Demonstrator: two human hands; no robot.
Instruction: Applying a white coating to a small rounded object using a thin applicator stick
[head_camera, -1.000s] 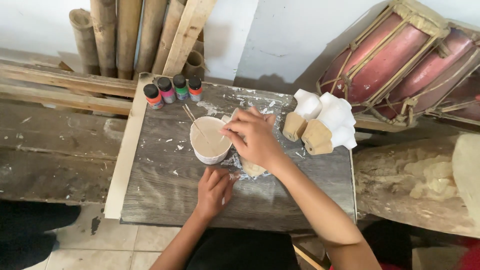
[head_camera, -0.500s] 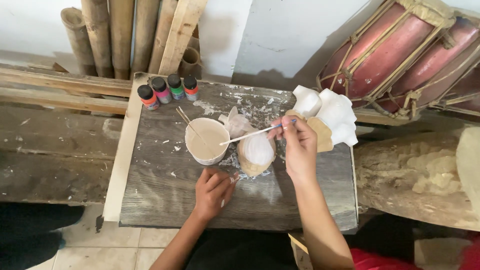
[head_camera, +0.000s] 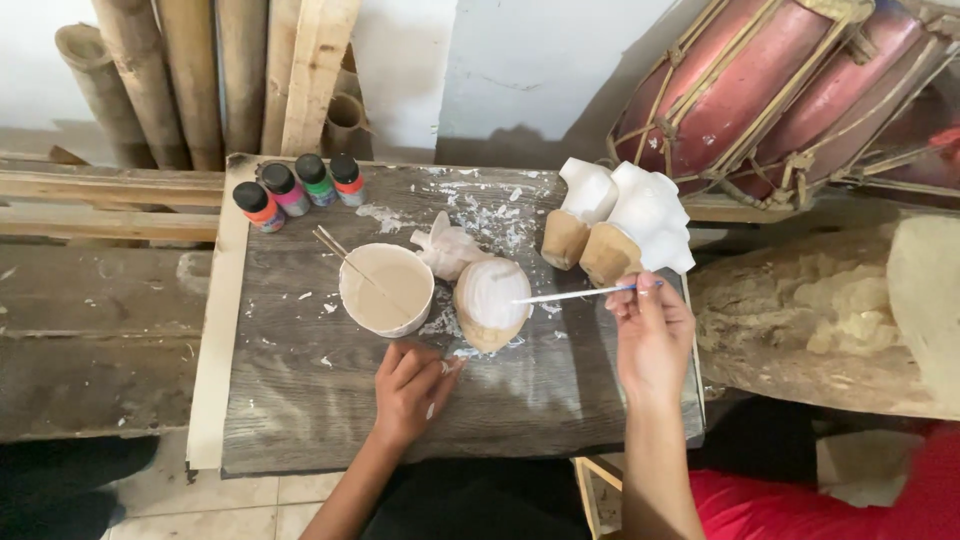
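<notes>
Your right hand (head_camera: 652, 335) pinches a thin brush (head_camera: 572, 294), its tip touching the white-painted carving (head_camera: 492, 300) on the worktop (head_camera: 300, 400). Your left hand (head_camera: 412, 385) rests loosely curled, holding nothing, just below the bowl (head_camera: 386, 289).

Bamboo poles (head_camera: 150, 80) lean on a pale wall (head_camera: 540, 60) behind a weathered wooden table (head_camera: 300, 400); tiled floor (head_camera: 240, 510) below.
</notes>
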